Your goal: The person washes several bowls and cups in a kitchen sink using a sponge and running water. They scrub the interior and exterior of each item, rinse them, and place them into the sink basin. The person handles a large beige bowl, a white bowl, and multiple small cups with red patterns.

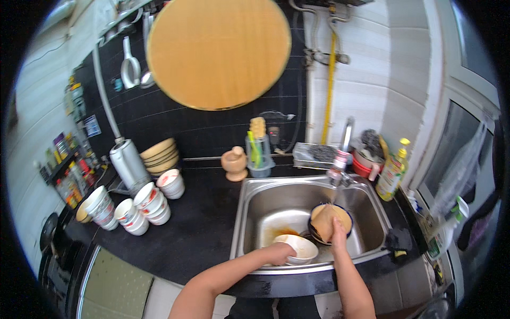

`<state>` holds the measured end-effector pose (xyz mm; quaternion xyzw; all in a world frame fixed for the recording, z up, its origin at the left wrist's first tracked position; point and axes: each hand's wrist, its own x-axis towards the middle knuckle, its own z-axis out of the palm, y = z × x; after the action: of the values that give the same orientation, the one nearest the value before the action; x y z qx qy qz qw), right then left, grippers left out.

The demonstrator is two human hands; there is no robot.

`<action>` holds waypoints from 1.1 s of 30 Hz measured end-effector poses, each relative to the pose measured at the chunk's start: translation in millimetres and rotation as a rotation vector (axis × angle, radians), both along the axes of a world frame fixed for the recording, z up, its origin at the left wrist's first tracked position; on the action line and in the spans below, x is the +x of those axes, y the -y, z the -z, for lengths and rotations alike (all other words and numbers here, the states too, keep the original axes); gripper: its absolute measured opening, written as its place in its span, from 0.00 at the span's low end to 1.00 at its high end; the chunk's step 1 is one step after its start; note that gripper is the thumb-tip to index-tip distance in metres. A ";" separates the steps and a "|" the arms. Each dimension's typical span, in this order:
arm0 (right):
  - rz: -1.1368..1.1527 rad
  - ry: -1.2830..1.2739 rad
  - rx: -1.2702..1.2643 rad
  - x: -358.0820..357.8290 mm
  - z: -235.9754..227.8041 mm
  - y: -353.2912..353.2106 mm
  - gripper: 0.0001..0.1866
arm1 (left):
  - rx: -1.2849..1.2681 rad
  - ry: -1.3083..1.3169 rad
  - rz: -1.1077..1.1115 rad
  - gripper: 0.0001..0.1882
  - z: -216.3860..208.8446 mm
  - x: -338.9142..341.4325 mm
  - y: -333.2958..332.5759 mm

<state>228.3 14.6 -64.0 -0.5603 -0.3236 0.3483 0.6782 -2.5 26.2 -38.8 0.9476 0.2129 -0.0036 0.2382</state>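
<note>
My left hand (pixel 279 254) grips the rim of a white bowl (pixel 303 247), which tilts low in the steel sink (pixel 255 212). To its right, my right hand (pixel 338 234) is closed on a tan cloth-like piece (pixel 322 222); blur hides its exact kind. That piece lies over a dark-rimmed bowl (pixel 346 217) with a yellowish inside. Above them stands the tap (pixel 337 173), and a stream appears to fall from it onto the tan piece. Brownish liquid (pixel 284 232) spreads on the sink floor behind the white bowl.
Stacked white bowls (pixel 151 202) and nested yellowish bowls (pixel 160 155) stand on the black counter (pixel 207 223) at left. Behind the sink are a wooden mortar (pixel 234 165), a brush holder (pixel 259 159) and a wire rack (pixel 316 154). A yellow-capped bottle (pixel 392 173) stands at right.
</note>
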 end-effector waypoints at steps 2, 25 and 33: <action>-0.147 -0.089 0.012 -6.4 -16.5 9.5 0.27 | -0.007 -0.060 -0.012 0.10 -4.4 1.7 2.4; -0.402 0.322 -0.038 -19.9 -15.6 19.0 0.23 | -0.654 1.338 -1.920 0.50 -84.7 -244.8 -116.3; -0.409 0.309 -0.041 -24.8 -26.0 21.9 0.22 | -0.577 1.666 -2.140 0.50 -72.2 -301.8 -177.2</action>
<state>203.5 -7.3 -38.0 -0.5433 -0.5230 0.3951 0.5246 -304.3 203.4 33.4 -0.0342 0.6165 0.6963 0.3659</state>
